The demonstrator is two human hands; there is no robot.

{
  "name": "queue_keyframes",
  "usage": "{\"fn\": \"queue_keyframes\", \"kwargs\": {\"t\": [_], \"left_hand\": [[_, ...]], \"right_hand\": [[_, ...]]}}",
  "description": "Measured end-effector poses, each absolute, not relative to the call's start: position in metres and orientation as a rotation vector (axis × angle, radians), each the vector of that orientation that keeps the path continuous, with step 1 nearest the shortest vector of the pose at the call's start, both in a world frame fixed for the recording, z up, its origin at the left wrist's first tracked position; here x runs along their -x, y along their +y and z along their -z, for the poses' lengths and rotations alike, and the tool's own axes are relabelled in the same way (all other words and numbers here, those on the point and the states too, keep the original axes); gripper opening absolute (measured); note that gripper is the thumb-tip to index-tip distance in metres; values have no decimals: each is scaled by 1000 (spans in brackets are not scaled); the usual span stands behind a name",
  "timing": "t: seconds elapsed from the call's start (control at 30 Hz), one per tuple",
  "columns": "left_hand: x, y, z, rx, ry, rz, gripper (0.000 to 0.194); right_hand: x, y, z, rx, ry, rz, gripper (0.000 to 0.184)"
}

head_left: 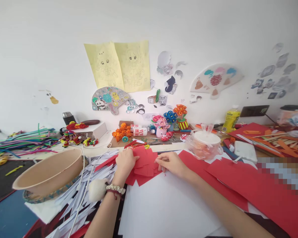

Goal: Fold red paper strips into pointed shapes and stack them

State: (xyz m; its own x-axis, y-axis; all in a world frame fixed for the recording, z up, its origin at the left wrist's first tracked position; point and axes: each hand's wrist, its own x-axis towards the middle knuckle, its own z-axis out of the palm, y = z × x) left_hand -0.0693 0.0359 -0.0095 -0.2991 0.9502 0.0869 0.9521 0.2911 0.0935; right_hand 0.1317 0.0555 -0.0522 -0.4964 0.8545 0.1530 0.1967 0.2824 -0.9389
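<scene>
Red paper pieces (146,160) are spread in a loose pile between two hands, at the far end of a white sheet (161,205). The pile's left side is partly covered by the curled left hand (126,162); at its right edge, the right hand's (170,164) fingers are bent, thumb near forefinger. Whether paper is gripped by either cannot be told.

At the upper right of your frame, the white fan (229,77) on the wall bears a red sign that looks like 囍. Near the centre, your white container (139,131) carries red Chinese characters; you cannot read them surely. The yellow bottle's (230,120) label, right of centre, is too blurred.
</scene>
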Motion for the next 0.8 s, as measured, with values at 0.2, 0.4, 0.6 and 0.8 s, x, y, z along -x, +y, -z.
{"fn": "queue_keyframes", "kwargs": {"t": [0.2,0.4,0.6,0.8], "left_hand": [[74,31,11,1849,-2440,180,33],[72,37,12,1841,-2456,145,34],[73,36,10,1824,-2475,111,39],[75,34,9,1834,-2480,90,37]], "right_hand": [[-130,53,52,926,-1894,-1236,31],[-131,54,52,914,-1909,-1232,31],[-132,53,53,918,-1927,-1230,28],[-132,53,54,907,-1945,-1231,26]]}}
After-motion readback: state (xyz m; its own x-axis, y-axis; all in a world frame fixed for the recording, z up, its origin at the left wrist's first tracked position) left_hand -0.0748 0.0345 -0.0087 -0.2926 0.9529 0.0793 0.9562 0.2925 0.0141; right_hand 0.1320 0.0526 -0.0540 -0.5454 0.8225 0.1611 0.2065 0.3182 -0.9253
